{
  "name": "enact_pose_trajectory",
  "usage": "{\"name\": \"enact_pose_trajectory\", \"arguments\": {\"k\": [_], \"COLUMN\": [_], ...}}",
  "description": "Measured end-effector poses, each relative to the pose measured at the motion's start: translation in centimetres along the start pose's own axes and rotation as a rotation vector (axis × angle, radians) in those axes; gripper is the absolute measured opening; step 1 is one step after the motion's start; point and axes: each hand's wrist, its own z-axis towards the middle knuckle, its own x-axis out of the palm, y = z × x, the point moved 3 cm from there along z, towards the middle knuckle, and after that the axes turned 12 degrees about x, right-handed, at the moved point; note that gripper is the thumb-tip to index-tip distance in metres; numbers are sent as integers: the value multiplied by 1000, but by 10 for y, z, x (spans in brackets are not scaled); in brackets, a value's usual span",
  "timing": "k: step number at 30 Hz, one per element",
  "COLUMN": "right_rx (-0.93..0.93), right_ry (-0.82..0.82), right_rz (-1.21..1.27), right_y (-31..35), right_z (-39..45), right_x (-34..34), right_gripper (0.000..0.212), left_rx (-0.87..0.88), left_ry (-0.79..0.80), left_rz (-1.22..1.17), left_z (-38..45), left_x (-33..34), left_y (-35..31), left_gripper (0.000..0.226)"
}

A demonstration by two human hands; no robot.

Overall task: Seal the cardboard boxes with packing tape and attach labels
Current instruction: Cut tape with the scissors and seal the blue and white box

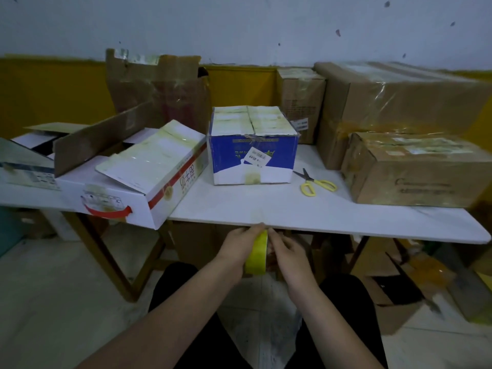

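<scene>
A makeshift packing room: taped cardboard boxes (pixel 399 102) crowd a white folding table (pixel 319 217), flattened cartons (pixel 394 296) litter the tiled floor

White table (pixel 319 217), boxes (pixel 254 147), scissors (pixel 316 182)

1. Both forearms are bare, and no sleeves are visible on them.
2. The left hand (pixel 241 243) and the right hand (pixel 286 249) have no gloves, rings or watch.
3. The legs wear black trousers (pixel 346 302).

Yellow tape roll (pixel 256 253), blue-white taped box (pixel 253 146)
</scene>
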Motion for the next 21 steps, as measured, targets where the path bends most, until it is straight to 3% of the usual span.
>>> {"name": "enact_pose_trajectory", "arguments": {"k": [2, 5, 10, 15, 18, 21], "right_rx": [39, 70, 23, -58, -226, -382], "right_ry": [45, 50, -51, 35, -61, -132], "right_rz": [46, 65, -53, -135, -188, -131], "right_y": [5, 18, 36, 50, 60, 84], "right_z": [-6, -7, 1, -1, -8, -11], "right_x": [2, 2, -6, -4, -4, -6], "right_gripper": [27, 26, 51, 28, 19, 9], "left_rx": [-68, -94, 4, 210, 303, 365], "left_ry": [-1, -4, 63, 82, 88, 122], "left_rz": [-39, -53, 8, 145, 197, 201], "left_z": [-4, -11, -32, -45, -46, -46], "left_x": [1, 1, 3, 0, 1, 4], "left_y": [-7, -25, -39, -50, -59, -71], "left_gripper": [20, 28, 23, 17, 10, 19]}}
